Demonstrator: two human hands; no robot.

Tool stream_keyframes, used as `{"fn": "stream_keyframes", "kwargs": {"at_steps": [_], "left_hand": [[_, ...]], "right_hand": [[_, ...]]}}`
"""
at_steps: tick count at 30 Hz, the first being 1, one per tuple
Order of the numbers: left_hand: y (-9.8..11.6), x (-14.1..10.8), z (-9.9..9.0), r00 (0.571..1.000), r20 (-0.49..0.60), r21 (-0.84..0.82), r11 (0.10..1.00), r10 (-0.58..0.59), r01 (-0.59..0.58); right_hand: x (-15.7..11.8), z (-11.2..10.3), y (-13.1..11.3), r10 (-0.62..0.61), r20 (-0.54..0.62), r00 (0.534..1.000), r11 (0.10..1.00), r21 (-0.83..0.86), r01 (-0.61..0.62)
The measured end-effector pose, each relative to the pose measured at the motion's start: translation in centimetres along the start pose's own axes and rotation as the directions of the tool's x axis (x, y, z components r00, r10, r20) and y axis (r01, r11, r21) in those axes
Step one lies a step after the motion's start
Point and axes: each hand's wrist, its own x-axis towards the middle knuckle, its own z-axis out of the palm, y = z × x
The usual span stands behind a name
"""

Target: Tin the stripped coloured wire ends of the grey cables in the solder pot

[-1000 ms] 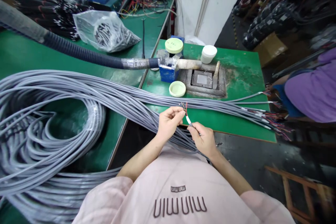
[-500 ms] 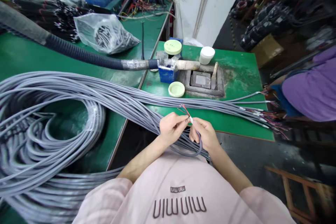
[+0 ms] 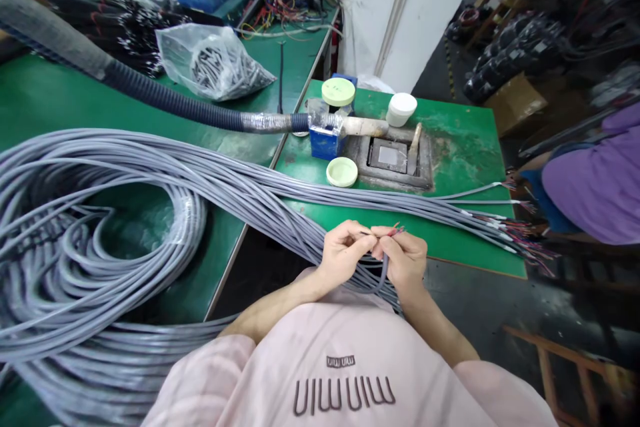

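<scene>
My right hand (image 3: pixel 406 257) is closed around the end of a grey cable (image 3: pixel 384 272), whose thin coloured wires (image 3: pixel 396 231) fan out above the fingers. Close beside it, my left hand (image 3: pixel 346 250) pinches a dark thin wire (image 3: pixel 369 234) from that same end between thumb and forefinger. The fingertips of both hands almost meet, and they cover the point where the wires leave the sheath. Behind the hands a bundle of grey cables (image 3: pixel 350 196) runs across the green bench to the right, its ends stripped into coloured wires (image 3: pixel 525 233).
Large grey cable coils (image 3: pixel 190 220) fill the left bench. A ribbed hose (image 3: pixel 200 107) reaches a blue box (image 3: pixel 325 141) near a recessed metal pot (image 3: pixel 390 155), a white jar (image 3: pixel 401 109) and a pale green lid (image 3: pixel 342 172). A person in purple (image 3: pixel 595 177) is at the right.
Both hands have shifted right and slightly down with the cable end. The wires now lean right over my right hand, and my left fingers have changed their pinch. The view has turned a little left.
</scene>
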Motion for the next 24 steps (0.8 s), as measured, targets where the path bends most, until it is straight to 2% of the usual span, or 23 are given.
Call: {"fn": "stream_keyframes", "kwargs": {"at_steps": [2, 5, 9, 14, 18, 21, 24], "left_hand": [[0.0, 0.2, 0.0, 0.997, -0.006, -0.061, 0.996, -0.071, 0.071], [0.0, 0.7, -0.2, 0.991, -0.047, -0.037, 0.991, -0.129, 0.128], [0.2, 1.4, -0.6, 0.981, -0.104, 0.056, 0.984, -0.164, 0.171], [-0.1, 2.0, -1.3, 0.977, -0.145, 0.098, 0.981, -0.155, 0.17], [-0.4, 2.4, -2.4, 0.976, -0.177, 0.182, 0.97, -0.128, 0.161], [-0.5, 2.7, -3.6, 0.992, -0.126, 0.406, 0.913, 0.018, 0.035], [-1.2, 2.9, -4.9, 0.986, -0.04, 0.636, 0.765, 0.162, -0.1]], "right_hand": [[0.3, -0.5, -0.1, -0.134, 0.025, 0.991, 0.986, -0.1, 0.136], [1.1, -1.1, -0.2, -0.301, 0.11, 0.947, 0.913, -0.255, 0.319], [2.2, -1.3, -0.1, -0.392, 0.172, 0.904, 0.821, -0.378, 0.428], [4.0, -0.4, -0.3, -0.292, 0.194, 0.937, 0.822, -0.45, 0.349], [6.8, 0.5, -0.5, -0.208, 0.215, 0.954, 0.824, -0.488, 0.29], [10.0, 0.8, -0.1, -0.133, 0.229, 0.964, 0.792, -0.561, 0.242], [13.6, 1.1, 0.5, -0.045, 0.29, 0.956, 0.731, -0.643, 0.229]]}}
